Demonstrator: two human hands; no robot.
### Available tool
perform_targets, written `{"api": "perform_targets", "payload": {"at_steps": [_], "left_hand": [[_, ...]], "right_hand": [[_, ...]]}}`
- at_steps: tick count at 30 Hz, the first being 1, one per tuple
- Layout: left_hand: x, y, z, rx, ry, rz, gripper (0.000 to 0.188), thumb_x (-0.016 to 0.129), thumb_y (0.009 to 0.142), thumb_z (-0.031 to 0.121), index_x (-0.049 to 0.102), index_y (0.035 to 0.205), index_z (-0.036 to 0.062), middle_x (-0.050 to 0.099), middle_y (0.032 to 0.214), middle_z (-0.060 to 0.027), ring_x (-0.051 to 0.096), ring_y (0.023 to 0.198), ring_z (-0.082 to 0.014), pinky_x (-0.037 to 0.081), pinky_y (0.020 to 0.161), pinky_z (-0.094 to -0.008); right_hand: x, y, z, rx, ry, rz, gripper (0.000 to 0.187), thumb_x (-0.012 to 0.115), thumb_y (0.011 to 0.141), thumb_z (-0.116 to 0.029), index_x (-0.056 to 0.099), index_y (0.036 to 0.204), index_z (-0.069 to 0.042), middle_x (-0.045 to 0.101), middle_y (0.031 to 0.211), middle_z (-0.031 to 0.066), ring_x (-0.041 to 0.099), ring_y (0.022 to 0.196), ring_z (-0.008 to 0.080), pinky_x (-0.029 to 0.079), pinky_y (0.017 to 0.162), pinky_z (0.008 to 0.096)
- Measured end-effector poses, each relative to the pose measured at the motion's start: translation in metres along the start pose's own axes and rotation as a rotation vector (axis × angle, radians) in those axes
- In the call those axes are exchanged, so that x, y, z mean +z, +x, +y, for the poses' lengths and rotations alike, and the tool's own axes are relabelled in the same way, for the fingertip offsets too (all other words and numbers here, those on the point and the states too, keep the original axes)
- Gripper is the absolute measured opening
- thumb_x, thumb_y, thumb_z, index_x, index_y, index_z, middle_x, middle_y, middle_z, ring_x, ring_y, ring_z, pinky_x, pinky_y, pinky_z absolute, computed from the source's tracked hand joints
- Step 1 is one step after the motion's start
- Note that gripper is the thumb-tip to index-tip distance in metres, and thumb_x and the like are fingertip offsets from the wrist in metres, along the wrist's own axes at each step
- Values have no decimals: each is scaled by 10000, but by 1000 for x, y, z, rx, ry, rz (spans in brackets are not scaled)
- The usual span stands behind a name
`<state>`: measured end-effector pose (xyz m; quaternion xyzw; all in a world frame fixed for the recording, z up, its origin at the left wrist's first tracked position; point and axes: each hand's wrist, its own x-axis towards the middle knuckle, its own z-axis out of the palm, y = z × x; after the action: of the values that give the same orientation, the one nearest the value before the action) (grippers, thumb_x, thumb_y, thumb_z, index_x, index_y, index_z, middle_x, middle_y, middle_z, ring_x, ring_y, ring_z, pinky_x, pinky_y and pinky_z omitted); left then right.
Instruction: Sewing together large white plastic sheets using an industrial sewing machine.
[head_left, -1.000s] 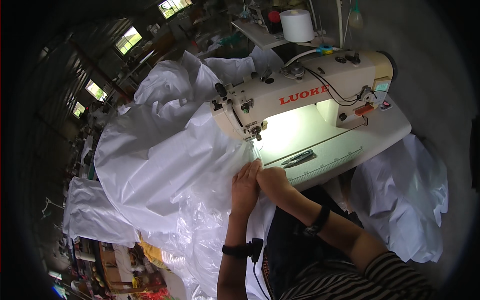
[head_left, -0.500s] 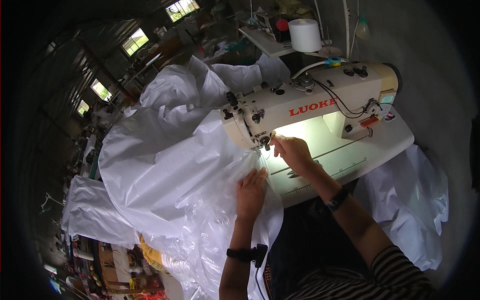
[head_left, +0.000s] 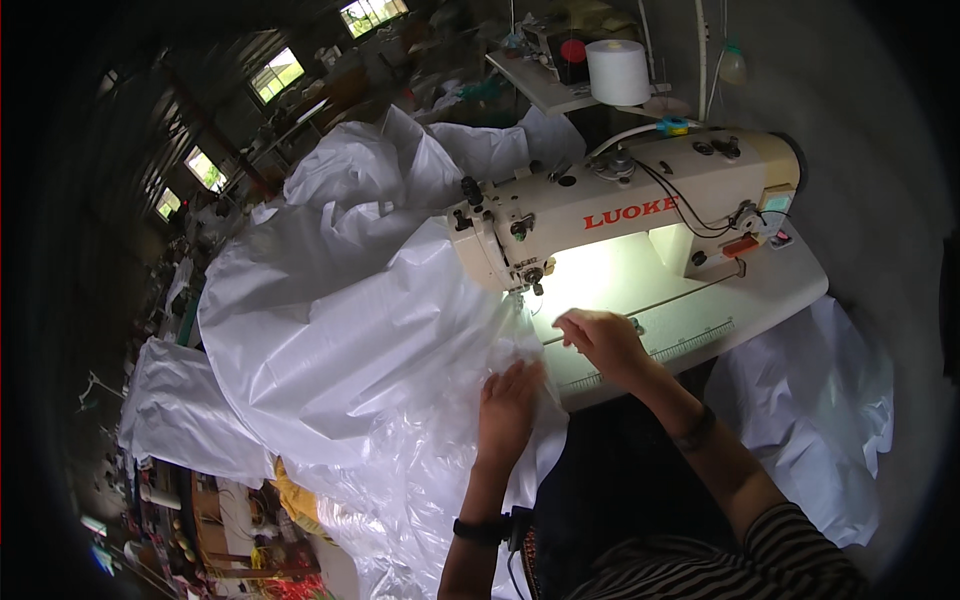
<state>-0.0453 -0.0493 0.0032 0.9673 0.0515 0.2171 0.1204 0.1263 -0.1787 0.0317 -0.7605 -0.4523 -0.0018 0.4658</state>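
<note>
A white sewing machine (head_left: pixel 620 215) stands at the right, its lamp lighting the bed. Large white plastic-like sheeting (head_left: pixel 320 320) lies in folds to the left, running up to the needle area (head_left: pixel 518 297). My left hand (head_left: pixel 508 410) rests on this sheeting just in front of the needle, fingers stretched and slightly blurred. Over the front of the machine bed (head_left: pixel 690 320) is my right hand (head_left: pixel 606 343), its fingers bent inward and closed. Whether anything small, such as thread, sits between those fingertips is hidden.
A white thread cone (head_left: pixel 617 73) stands behind the machine beside a small shelf (head_left: pixel 540 88). More white sheeting (head_left: pixel 810 420) hangs at the right below the bed. A yellow cloth (head_left: pixel 297 497) and assorted clutter lie at the lower left. A grey wall (head_left: pixel 880 250) closes the right side.
My right hand has left the needle area and come down and toward me over the bed. The left hand has slid slightly toward me on the sheeting.
</note>
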Motion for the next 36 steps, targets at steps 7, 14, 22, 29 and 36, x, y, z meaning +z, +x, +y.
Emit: {"api": "perform_targets", "payload": {"at_steps": [7, 14, 22, 29, 36], "left_hand": [[-41, -97, 49, -79, -303, 78, 462, 496, 688, -138, 690, 1064, 49, 689, 1166, -132, 660, 1083, -292, 527, 931, -425], [-74, -146, 40, -604, -550, 349, 343, 537, 840, -124, 650, 1125, 29, 697, 1036, -153, 719, 909, -258, 575, 775, -355], [-45, -185, 6, -820, 193, 83, 607, 744, 829, 279, 508, 1354, 87, 475, 1406, -181, 441, 1296, -389, 328, 1077, -546], [-61, -158, 30, -501, 253, 125, 217, 721, 805, 143, 642, 1005, 112, 616, 1198, -57, 567, 1119, -270, 376, 1029, -484], [-64, -145, 84, -308, -337, -86, 62, 707, 824, 87, 650, 841, 104, 657, 680, -68, 625, 579, -293, 514, 596, -383]], "right_hand": [[-15, -123, 15, 213, 176, -608, 247, 617, 962, -243, 673, 1067, -26, 717, 886, 106, 698, 781, 195, 546, 719, 320], [80, -138, 23, 516, 650, -668, 470, 684, 920, -292, 583, 1263, 13, 676, 1159, 127, 651, 1032, 206, 510, 914, 327], [43, -202, -12, 675, 1069, -699, 392, 631, 978, -263, 596, 1207, 53, 655, 1063, 60, 603, 977, 129, 494, 883, 303], [27, -217, -17, 708, 871, -756, 333, 596, 1002, -213, 562, 1220, 36, 635, 1059, 47, 587, 941, 110, 504, 850, 289], [28, -210, -29, 618, 938, -560, 441, 565, 1016, -229, 445, 1354, 28, 624, 1104, 88, 597, 1002, 133, 502, 860, 293]]}}
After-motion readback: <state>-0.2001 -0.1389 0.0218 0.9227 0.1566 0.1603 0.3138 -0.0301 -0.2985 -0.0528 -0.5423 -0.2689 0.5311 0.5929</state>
